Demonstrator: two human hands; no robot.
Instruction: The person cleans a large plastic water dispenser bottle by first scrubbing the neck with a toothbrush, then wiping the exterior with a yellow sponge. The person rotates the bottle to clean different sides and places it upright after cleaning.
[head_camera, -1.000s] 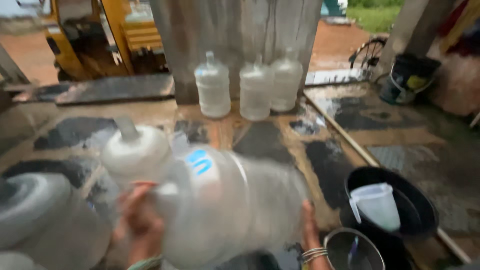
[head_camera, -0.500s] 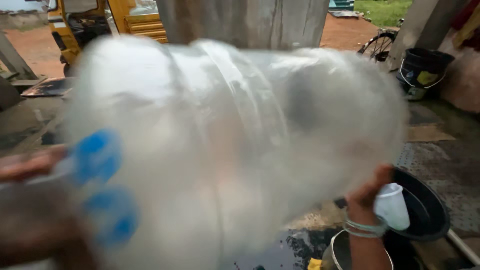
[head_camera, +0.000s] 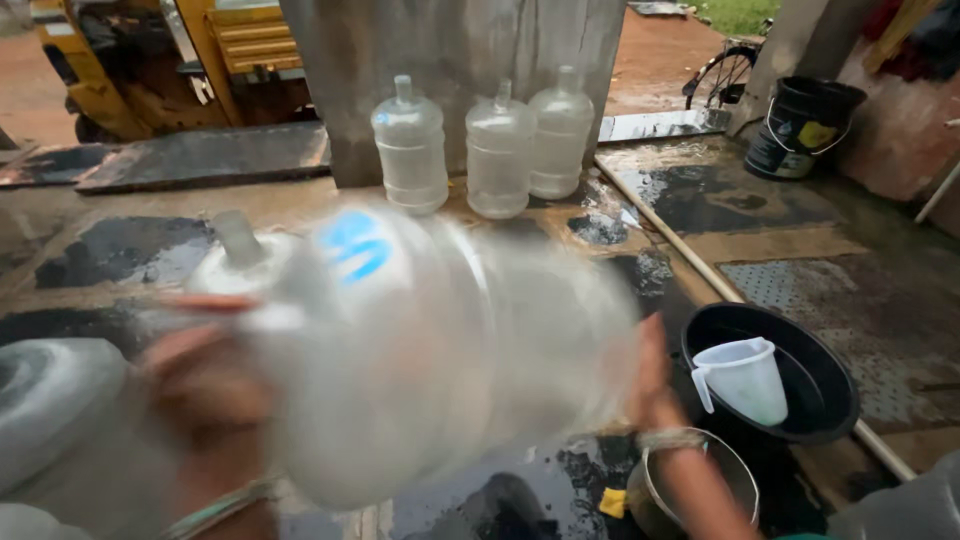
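Observation:
I hold a large clear plastic water jug (head_camera: 450, 350) with a blue mark, lying on its side and blurred by motion. My left hand (head_camera: 205, 395) grips its neck end at the left. My right hand (head_camera: 650, 385), with bangles at the wrist, presses against its base at the right. The jug's neck points left toward another clear jug (head_camera: 240, 260) standing behind it.
Three clear jugs (head_camera: 500, 150) stand by a grey post at the back. A black basin (head_camera: 830, 400) with a white measuring jug (head_camera: 745, 380) sits at right, a metal pot (head_camera: 650, 500) below it. Another jug (head_camera: 50, 410) lies at left. The concrete floor is wet.
The jug swung up close to the camera half a second ago and has come back down, lying sideways between my hands.

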